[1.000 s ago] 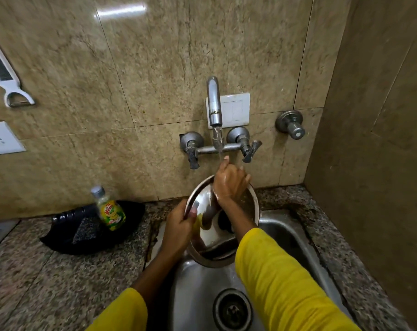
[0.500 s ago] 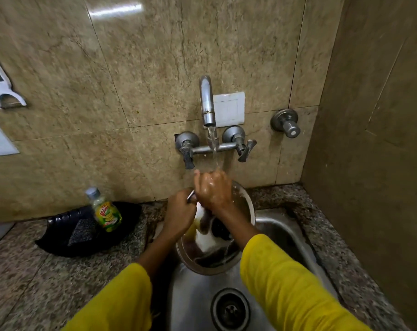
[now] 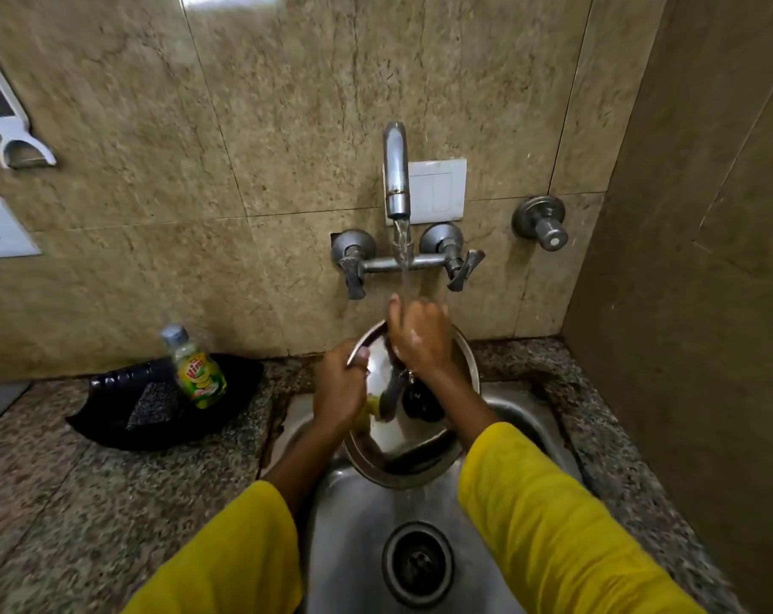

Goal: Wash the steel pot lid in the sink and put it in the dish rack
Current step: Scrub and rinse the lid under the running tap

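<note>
The steel pot lid is held tilted over the sink, its inner side facing me and its black knob showing at the centre. My left hand grips the lid's left rim. My right hand is curled over the top rim, wet, directly under the water running from the tap. Something yellow-green shows between my left hand and the lid. No dish rack is in view.
A dish soap bottle leans in a black tray with a scrub pad on the granite counter at left. The drain sits below the lid. Tap handles and a wall valve are behind. A wall closes the right side.
My right hand has slid from the lid's upper face to its top rim under the stream. My left hand has shifted up the left rim, and the lid has tilted slightly.
</note>
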